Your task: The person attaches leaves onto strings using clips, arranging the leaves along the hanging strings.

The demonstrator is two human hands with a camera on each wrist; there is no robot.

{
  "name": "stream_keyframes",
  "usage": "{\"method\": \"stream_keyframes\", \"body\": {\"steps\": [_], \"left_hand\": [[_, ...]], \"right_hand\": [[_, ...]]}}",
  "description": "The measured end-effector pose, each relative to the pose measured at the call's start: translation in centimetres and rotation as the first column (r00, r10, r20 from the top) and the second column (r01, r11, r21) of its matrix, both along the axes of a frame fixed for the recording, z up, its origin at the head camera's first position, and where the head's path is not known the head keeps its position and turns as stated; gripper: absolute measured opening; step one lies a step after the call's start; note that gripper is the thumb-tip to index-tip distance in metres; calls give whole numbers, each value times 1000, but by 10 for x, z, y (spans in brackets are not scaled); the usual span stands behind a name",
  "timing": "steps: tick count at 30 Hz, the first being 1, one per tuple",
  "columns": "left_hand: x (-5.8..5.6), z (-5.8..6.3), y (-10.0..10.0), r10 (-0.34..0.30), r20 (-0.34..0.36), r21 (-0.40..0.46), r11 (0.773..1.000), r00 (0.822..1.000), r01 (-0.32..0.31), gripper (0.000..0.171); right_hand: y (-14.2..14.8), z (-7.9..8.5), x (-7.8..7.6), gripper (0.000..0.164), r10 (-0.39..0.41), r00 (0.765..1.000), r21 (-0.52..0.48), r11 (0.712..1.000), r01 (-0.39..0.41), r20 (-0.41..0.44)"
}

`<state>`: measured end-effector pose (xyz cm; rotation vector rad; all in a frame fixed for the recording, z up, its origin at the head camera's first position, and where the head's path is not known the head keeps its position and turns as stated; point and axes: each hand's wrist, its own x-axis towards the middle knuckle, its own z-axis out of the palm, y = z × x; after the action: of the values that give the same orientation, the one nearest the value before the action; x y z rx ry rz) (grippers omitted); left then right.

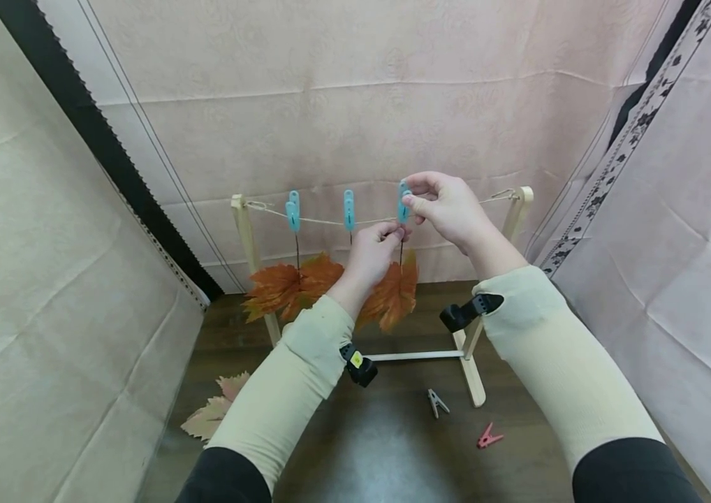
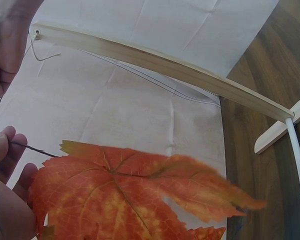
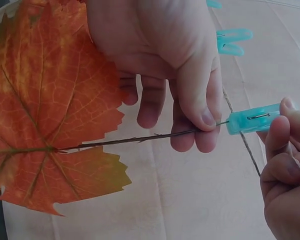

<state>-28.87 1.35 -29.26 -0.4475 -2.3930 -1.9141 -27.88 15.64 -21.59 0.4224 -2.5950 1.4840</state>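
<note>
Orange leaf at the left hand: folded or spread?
Spread: in the right wrist view, the orange leaf shows its broad, veined face; the left hand pinches its stem.

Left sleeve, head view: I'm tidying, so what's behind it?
Pale leaf parts, the left post and white bar show around the sleeve; the rest is covered and cannot be seen.

The left sleeve [image 1: 295,377] partly hides the pale leaf [image 1: 207,417]; the right wrist view crops the orange leaf [image 3: 85,100].
</note>
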Motion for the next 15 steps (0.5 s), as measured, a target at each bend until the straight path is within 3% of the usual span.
{"method": "stream_keyframes", "body": {"steps": [8, 15], "left_hand": [[1, 1, 1, 11, 4, -25, 1000, 1000, -11, 25], [-2, -2, 2, 33, -12, 15, 999, 999, -32, 25]], "right_hand": [[0, -2, -2, 36, -1, 1000, 16, 1000, 1, -14], [1, -2, -1, 42, -4, 1000, 44, 999, 4, 0]]}}
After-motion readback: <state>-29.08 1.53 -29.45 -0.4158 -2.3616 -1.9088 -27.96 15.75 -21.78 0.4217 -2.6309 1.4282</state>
